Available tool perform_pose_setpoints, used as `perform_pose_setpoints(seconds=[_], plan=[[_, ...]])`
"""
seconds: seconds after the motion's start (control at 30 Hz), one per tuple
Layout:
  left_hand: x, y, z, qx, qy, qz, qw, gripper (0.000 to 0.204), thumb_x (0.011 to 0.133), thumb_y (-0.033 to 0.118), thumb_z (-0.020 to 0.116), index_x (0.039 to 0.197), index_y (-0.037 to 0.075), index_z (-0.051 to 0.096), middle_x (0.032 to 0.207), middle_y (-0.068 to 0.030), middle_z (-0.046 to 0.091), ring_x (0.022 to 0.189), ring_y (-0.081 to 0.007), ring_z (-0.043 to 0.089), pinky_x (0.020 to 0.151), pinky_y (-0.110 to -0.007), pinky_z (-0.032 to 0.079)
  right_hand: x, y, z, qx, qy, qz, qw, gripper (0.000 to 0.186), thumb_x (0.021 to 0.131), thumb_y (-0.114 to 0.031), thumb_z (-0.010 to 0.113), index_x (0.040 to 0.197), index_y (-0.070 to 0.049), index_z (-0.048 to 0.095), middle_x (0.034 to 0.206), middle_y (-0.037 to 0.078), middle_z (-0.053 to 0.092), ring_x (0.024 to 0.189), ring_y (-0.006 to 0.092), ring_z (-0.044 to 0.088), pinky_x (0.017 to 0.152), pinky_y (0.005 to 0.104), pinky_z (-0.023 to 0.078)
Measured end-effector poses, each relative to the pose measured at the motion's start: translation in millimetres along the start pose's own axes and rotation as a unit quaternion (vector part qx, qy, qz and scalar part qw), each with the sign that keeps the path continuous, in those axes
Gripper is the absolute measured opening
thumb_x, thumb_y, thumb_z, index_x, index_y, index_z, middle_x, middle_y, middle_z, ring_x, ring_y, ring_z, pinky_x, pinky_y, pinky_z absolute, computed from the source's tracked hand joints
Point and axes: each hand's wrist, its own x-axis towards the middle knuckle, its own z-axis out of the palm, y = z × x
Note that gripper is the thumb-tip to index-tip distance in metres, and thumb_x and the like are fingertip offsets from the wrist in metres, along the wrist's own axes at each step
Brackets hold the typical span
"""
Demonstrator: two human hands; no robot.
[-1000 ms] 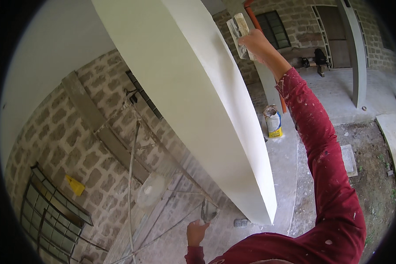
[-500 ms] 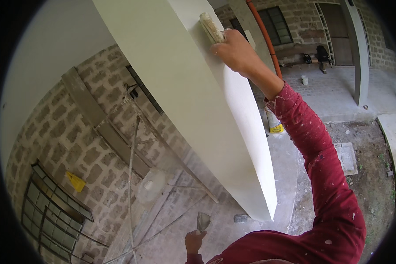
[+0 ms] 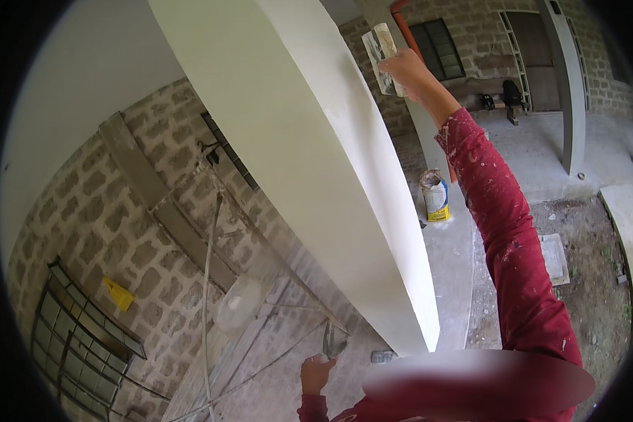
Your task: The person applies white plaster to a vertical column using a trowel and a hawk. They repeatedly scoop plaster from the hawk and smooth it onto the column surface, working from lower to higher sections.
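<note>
A tall white pillar (image 3: 281, 162) rises through the middle, its narrow right face brightly lit. At the upper right, my right hand (image 3: 408, 72) is closed round the grip of a plastering trowel (image 3: 374, 62). The trowel's flat blade is smeared with whitish compound and hangs apart from the pillar's right edge. Low down, left of the pillar's foot, my left hand (image 3: 316, 375) is closed on a putty knife (image 3: 335, 341), blade upward. My right sleeve is red and spotted with white.
An open white, blue and yellow container (image 3: 435, 197) stands right of the pillar. Thin poles (image 3: 209, 295) lean at the left before a stone wall (image 3: 144, 257). A small dark block (image 3: 382, 356) lies by the pillar's foot. Bare soil (image 3: 584, 281) lies at the right.
My right hand has swung right, taking the trowel off the pillar's face and turning its blade into view. My left hand with the putty knife has risen slightly. The container shows more fully.
</note>
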Motion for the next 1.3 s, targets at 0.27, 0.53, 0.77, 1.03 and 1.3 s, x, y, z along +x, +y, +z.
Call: perform_pose_setpoints(seconds=[0.27,0.53,0.77,1.03,1.3], plan=[[-28.6,-55.6,23.1,-0.052,-0.029,-0.026,0.998,0.053,0.089,0.059,0.084,0.094,0.006,0.082,0.085,-0.0212,0.074,0.086,-0.0463,0.073,0.079,-0.056,0.057,50.8,2.0,25.7,-0.024,-0.051,0.04,0.998,0.043,0.09,-0.018,0.075,0.116,0.015,0.067,0.095,0.015,0.067,0.072,0.0218,0.06,0.055,0.0443,0.045],[-28.2,-102.9,23.3,0.083,0.02,0.063,0.994,0.058,0.086,0.062,0.084,0.101,0.005,0.081,0.099,-0.0275,0.074,0.098,-0.0478,0.072,0.085,-0.058,0.057,-63.9,-83.5,46.9,-0.014,-0.099,-0.081,0.992,0.04,0.09,-0.014,0.067,0.097,0.025,0.063,0.079,0.021,0.063,0.066,0.0272,0.06,0.058,0.05,0.049],[-5.4,46.8,-105.5,-0.072,0.077,0.083,0.991,0.043,0.085,0.035,0.089,0.11,0.002,0.081,0.093,-0.025,0.076,0.091,-0.0458,0.074,0.082,-0.052,0.058,-254.7,-117.8,31.3,-0.005,-0.098,-0.24,0.966,0.045,0.091,-0.003,0.063,0.134,0.008,0.066,0.127,0.031,0.066,0.114,0.0492,0.068,0.099,0.0511,0.055],[-27.1,137.8,-207.6,-0.054,0.153,0.253,0.954,0.03,0.084,0.027,0.089,0.095,0.004,0.075,0.08,-0.0239,0.07,0.077,-0.0451,0.071,0.069,-0.05,0.053,-406.4,-35.4,33.8,-0.042,-0.276,-0.374,0.884,0.079,0.084,-0.004,0.084,0.158,-0.019,0.062,0.158,0.005,0.064,0.146,0.0321,0.055,0.119,0.0549,0.038],[-62.2,139.6,-235.6,0.035,0.175,0.305,0.936,0.025,0.083,0.027,0.087,0.093,0.008,0.075,0.082,-0.0218,0.073,0.081,-0.048,0.071,0.07,-0.054,0.054,-427.3,4.1,10.0,-0.242,-0.202,-0.29,0.904,0.07,0.089,0.008,0.069,0.155,-0.013,0.063,0.153,0.008,0.068,0.145,0.0316,0.058,0.123,0.0624,0.034]])
